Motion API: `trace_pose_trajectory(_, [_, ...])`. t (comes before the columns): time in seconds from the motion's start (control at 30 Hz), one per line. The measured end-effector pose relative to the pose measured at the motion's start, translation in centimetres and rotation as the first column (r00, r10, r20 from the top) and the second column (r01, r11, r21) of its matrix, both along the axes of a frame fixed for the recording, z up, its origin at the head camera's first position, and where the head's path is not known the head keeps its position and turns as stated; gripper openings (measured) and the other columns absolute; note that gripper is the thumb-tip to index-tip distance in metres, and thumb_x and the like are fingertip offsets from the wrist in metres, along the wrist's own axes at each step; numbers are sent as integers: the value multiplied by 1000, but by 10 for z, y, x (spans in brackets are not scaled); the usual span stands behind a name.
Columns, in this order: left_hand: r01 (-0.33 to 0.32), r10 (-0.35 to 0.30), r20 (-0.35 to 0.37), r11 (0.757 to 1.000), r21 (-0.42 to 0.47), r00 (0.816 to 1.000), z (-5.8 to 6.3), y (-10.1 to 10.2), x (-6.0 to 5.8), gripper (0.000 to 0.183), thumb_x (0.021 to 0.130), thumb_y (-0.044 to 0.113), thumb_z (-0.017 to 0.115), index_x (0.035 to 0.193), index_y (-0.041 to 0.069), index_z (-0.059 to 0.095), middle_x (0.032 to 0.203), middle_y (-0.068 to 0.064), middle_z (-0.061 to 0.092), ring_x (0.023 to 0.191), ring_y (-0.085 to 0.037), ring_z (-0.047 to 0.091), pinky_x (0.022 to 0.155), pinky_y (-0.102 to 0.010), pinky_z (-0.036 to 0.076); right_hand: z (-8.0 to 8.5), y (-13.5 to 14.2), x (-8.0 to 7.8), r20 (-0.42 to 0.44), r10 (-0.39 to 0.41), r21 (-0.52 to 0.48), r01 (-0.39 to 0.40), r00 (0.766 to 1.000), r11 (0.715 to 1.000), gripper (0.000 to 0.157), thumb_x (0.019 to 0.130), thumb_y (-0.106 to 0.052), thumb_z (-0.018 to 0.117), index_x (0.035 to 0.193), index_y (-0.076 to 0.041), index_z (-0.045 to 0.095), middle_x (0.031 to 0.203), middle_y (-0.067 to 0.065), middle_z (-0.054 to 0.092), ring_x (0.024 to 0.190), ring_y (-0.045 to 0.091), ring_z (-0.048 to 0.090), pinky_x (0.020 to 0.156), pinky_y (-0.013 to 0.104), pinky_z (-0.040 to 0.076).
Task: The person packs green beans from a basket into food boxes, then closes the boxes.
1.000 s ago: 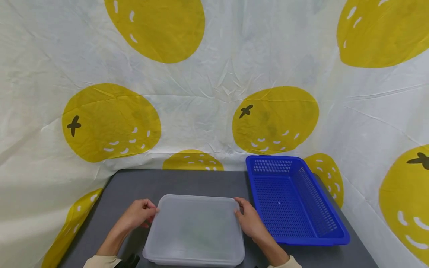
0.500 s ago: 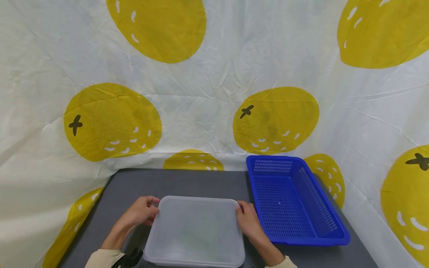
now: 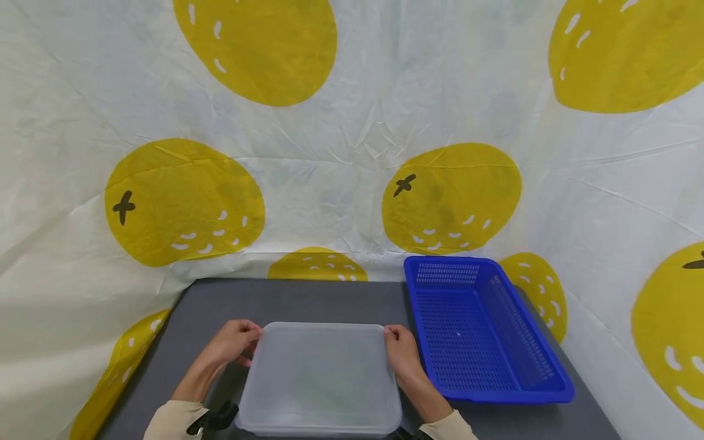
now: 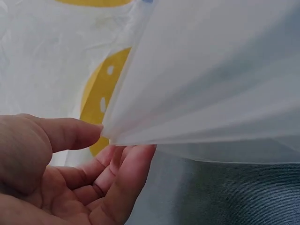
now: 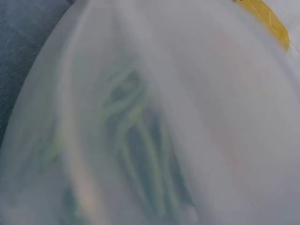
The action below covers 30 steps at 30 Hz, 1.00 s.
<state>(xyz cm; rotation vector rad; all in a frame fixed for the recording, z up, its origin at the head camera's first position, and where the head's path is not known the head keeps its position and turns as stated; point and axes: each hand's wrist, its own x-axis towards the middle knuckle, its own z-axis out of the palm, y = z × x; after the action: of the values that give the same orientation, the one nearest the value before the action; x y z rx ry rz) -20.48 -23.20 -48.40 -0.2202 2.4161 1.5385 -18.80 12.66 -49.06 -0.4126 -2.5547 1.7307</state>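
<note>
A translucent plastic container (image 5: 93,140) with a milky lid (image 3: 321,376) lies at the front middle of the table in the head view. My left hand (image 3: 233,343) pinches the lid's far left corner; in the left wrist view, its thumb (image 4: 77,133) lies against the rim and its fingers (image 4: 129,183) are just under it. On the far right corner, my right hand (image 3: 403,354) grips the lid's edge, thumb near the top. Long green strands (image 5: 150,164) show blurred through the container's wall in the right wrist view, where the right hand is out of sight.
A blue perforated plastic basket (image 3: 489,391) stands to the right of the container, close to my right hand. The dark grey table (image 3: 308,299) ends at a white curtain (image 3: 324,201) printed with yellow fruit, which also hangs along both sides.
My left fingers have come closer round the lid's corner. The right hand has shifted slightly, its thumb now on the edge. The container and basket stay nearly where they were.
</note>
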Motion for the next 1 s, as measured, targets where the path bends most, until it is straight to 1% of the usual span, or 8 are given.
trace_pose_trajectory(0.13, [-3, 3, -8, 1000, 29, 1000, -5, -3, 0, 24, 102, 13, 57, 110, -6, 68, 86, -11, 65, 72, -21, 64, 55, -39, 57, 0, 1, 0, -2, 6, -22, -6, 1000, 1000, 25, 104, -8, 51, 117, 8, 65, 105, 18, 65, 90, 26, 62, 78, 40, 51])
trace_pose_trajectory(0.27, [-26, 23, 33, 997, 77, 999, -9, -7, 6, 26, 101, 17, 61, 116, -4, 67, 88, -9, 67, 75, -21, 65, 57, -40, 58, 1, 6, 10, 11, 89, -12, -89, 996, 996, 34, 103, -8, 53, 131, 11, 57, 115, 21, 61, 99, 28, 60, 82, 42, 52])
trace_pose_trajectory(0.4, [40, -60, 116, 986, 165, 991, -11, -15, 19, 40, 99, 21, 64, 128, -5, 56, 95, -9, 68, 82, -22, 67, 63, -43, 60, 2, 12, 32, 55, 201, 40, -203, 978, 978, 44, 102, -11, 55, 138, 14, 48, 118, 20, 53, 103, 28, 55, 83, 44, 53])
trace_pose_trajectory(0.53, [137, -180, 152, 957, 257, 972, -8, -22, 30, 56, 95, 19, 66, 138, -9, 43, 99, -10, 65, 88, -23, 66, 67, -46, 60, 4, 19, 50, 57, 282, 137, -287, 958, 948, 40, 100, -15, 59, 131, 11, 56, 106, 13, 56, 95, 22, 55, 77, 38, 53])
trace_pose_trajectory(0.6, [154, -199, 140, 948, 280, 970, -7, -24, 34, 59, 94, 16, 67, 140, -10, 40, 98, -10, 63, 88, -23, 66, 66, -46, 59, 4, 24, 54, 49, 325, 145, -329, 944, 933, 41, 101, -17, 58, 131, 11, 57, 102, 10, 61, 91, 20, 60, 74, 36, 54])
trace_pose_trajectory(0.73, [144, -178, 103, 950, 275, 979, -6, -23, 37, 57, 93, 11, 65, 140, -12, 41, 95, -11, 61, 86, -25, 67, 63, -44, 59, 1, 29, 55, 34, 400, 44, -401, 916, 915, 46, 104, -19, 54, 138, 12, 51, 100, 11, 70, 87, 20, 67, 68, 33, 56])
trace_pose_trajectory(0.83, [112, -141, 103, 962, 247, 985, -6, -22, 38, 56, 95, 14, 66, 141, -11, 43, 97, -12, 62, 87, -25, 68, 64, -43, 58, -3, 29, 54, 24, 404, 1, -404, 914, 915, 46, 105, -19, 53, 139, 12, 48, 99, 12, 70, 87, 20, 68, 67, 32, 57])
trace_pose_trajectory(1.0, [64, -101, 157, 973, 224, 982, -7, -21, 44, 64, 94, 23, 72, 142, -9, 45, 102, -12, 62, 94, -22, 67, 71, -43, 59, -6, 27, 57, 46, 298, 43, -299, 954, 953, 42, 103, -24, 59, 129, 8, 54, 91, 6, 65, 81, 16, 62, 65, 29, 53])
